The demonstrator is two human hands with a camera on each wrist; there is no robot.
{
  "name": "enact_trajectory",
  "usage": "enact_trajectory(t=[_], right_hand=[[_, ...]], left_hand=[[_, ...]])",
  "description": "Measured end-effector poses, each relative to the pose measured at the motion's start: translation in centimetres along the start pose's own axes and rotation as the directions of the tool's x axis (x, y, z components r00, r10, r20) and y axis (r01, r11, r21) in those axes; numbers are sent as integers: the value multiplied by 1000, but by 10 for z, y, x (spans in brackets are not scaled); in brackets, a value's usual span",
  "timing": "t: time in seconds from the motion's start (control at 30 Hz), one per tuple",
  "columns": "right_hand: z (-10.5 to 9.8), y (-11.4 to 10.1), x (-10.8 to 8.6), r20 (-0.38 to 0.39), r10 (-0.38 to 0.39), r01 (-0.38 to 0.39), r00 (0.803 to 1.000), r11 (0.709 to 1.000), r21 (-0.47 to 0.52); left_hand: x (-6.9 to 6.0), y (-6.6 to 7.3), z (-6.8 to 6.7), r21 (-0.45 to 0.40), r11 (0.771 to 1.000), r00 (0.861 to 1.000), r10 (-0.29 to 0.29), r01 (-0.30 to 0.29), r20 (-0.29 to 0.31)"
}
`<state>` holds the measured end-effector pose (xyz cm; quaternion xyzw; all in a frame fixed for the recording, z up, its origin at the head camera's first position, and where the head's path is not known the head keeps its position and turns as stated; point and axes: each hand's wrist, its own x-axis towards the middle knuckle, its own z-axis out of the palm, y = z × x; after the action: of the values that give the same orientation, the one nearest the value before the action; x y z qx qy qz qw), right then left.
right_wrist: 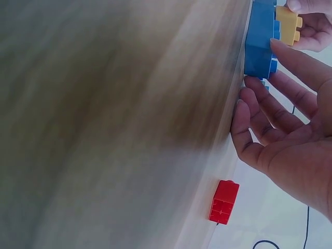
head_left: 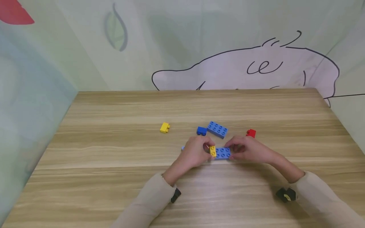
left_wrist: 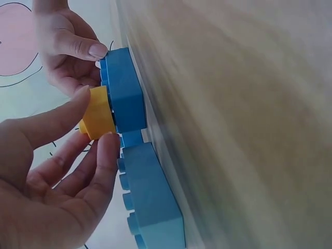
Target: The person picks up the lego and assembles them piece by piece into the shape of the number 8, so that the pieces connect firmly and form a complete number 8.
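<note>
Brick, light blue and studded, is lying on a wooden table between a left hand and a right hand.
The left hand's thumb and fingers are narrowly pinching a small yellow brick at its left end; the right hand is loosely holding its right end. Beyond, a second light-blue brick is lying beside a dark-blue brick, a red brick sitting farther right.
</note>
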<state>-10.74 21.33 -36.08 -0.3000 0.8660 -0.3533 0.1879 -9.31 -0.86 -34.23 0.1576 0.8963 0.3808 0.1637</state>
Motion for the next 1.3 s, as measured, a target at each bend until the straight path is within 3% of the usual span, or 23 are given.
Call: enact_trajectory(t=[0.3, 0.73, 1.03, 1.3], right_hand=[[0, -1, 0, -2, 1, -1, 1000, 1000, -7], [0, -1, 0, 1, -5, 5, 1000, 1000, 2], [1, -1, 0, -7, -16, 16, 1000, 1000, 2], [-1, -2, -2, -15, 29, -29, 999, 1000, -1]], left_hand=[[0, 0, 0, -46, 998, 999, -41, 42, 12], [-3, 2, -1, -25, 999, 999, -45, 45, 17], [-6, -6, -1, -139, 989, 999, -46, 45, -5], [-6, -7, -1, -162, 985, 998, -62, 59, -12]])
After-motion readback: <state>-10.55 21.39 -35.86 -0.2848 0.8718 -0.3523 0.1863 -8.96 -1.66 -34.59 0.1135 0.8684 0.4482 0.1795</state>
